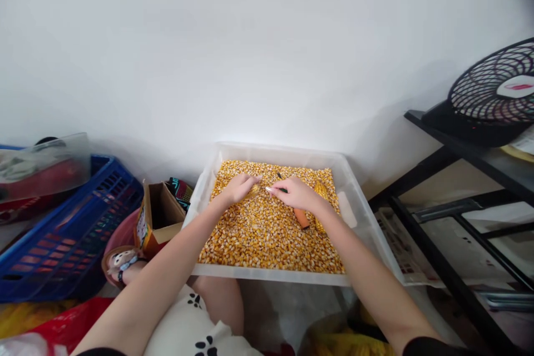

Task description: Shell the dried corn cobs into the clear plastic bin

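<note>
A pale translucent plastic bin (271,275) holds a deep layer of loose yellow corn kernels (267,239). Just above the kernels, on the left, my left hand (241,187) has its fingers drawn together and pointing right; what they hold, if anything, is too small to make out. My right hand (297,193) faces it a short way off, thumb and fingertips pinched, their contents also unclear. Below the right hand lies a tool with an orange-brown handle (301,218), its other end partly hidden. Beside it on the right, a corn cob (320,189) rests on the kernels.
On the left stand a blue plastic basket (70,239) full of things and an open cardboard box (161,211). A black fan (496,89) sits on a black metal rack (459,147) at right. Behind the bin rises a white wall (250,55).
</note>
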The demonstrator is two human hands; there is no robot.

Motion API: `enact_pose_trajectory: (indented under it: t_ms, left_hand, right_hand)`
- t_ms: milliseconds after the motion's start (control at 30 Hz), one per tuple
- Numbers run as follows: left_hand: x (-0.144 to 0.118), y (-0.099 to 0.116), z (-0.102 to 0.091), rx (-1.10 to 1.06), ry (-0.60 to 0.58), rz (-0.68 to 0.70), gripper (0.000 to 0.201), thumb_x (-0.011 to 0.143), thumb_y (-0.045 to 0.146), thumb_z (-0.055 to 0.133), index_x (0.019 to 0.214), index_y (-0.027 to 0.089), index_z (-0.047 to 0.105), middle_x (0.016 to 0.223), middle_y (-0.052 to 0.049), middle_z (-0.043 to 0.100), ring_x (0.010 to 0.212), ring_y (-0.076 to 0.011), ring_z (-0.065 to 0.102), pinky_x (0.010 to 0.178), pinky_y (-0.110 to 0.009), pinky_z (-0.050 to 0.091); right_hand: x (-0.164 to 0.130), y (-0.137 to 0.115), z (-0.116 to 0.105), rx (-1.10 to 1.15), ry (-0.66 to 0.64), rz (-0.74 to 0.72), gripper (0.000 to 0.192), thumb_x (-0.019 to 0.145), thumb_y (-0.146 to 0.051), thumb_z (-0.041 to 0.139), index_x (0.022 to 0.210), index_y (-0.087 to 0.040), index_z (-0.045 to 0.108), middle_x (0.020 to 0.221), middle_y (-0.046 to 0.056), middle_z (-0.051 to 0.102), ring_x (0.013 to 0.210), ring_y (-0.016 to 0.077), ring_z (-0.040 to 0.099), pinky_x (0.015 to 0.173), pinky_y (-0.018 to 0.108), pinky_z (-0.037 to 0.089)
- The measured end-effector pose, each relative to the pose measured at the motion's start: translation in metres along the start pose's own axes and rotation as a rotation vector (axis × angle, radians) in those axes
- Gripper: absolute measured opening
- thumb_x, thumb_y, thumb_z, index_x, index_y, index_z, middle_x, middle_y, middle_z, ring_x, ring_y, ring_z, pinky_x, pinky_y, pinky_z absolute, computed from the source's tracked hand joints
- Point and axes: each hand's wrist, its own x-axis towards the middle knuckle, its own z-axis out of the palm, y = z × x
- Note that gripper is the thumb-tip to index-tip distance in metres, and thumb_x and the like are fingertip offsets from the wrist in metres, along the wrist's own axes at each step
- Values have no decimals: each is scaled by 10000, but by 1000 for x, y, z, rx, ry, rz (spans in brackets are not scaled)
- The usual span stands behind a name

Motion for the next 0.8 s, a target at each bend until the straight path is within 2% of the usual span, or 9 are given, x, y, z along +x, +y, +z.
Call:
enact_pose_trajectory:
  t_ms: [100,167,333,800]
  left_hand:
    - [-1,-1,0,148,-13,135,360,745,367,378,502,155,538,459,3,481,525,-137,449,539,-242,309]
    - [-2,-1,0,187,-16,174,378,758,370,364,512,149,546,472,3,486,516,-131,444,532,-242,300]
    - [-4,3,-1,215,-28,195,395,774,375,345,519,145,540,468,4,464,502,-124,426,505,-244,268]
    - [-4,4,0,217,-41,222,403,771,399,352,515,150,538,491,-4,498,522,-130,437,520,-239,280]
  right_hand:
    - [0,-2,0,-2,-1,-6,316,835,-359,417,684,-171,621,578,-12,558,527,93,420,543,218,232]
    - [-1,-2,0,-11,-8,-17,323,835,-357,415,660,-168,609,559,-15,543,520,90,409,542,217,231]
    - [-1,-1,0,-33,-3,-34,350,837,-362,402,617,-162,587,514,-23,494,500,86,386,530,217,218]
    - [-2,0,2,5,-19,-53,327,825,-368,424,668,-172,634,555,-9,558,516,98,417,531,223,224]
